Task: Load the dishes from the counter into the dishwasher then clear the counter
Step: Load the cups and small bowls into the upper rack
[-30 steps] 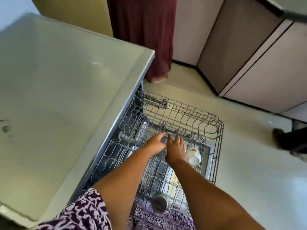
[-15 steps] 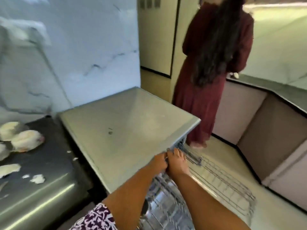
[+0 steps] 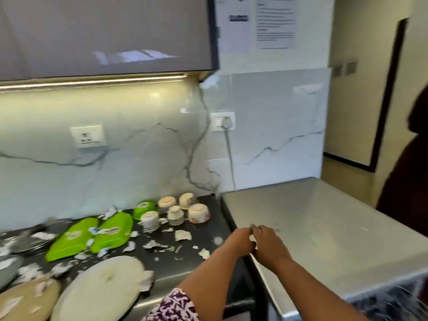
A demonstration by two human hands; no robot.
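Observation:
Both my hands hover side by side over the seam between the dark counter [image 3: 190, 258] and the steel dishwasher top [image 3: 324, 228]. My left hand [image 3: 239, 239] and my right hand [image 3: 269, 245] have loosely curled fingers and grip nothing I can make out; a small white speck shows between them. On the counter stand several upturned cups [image 3: 172, 210], a green bowl [image 3: 144, 208] and two green oblong trays [image 3: 92, 235]. Near the front edge lie a white plate [image 3: 102, 290] and a beige plate [image 3: 25, 302]. Torn paper scraps [image 3: 157, 245] litter the counter.
The blurred dishwasher rack [image 3: 393, 300] shows at the lower right under the steel top. A person in dark red [image 3: 410, 181] stands at the right edge. A wall cabinet [image 3: 104, 35] hangs over the counter. Dark plates [image 3: 20, 239] sit at far left.
My view swung up and left from the dishwasher rack to the counter. Both hands left the rack and now hang over the counter's right end.

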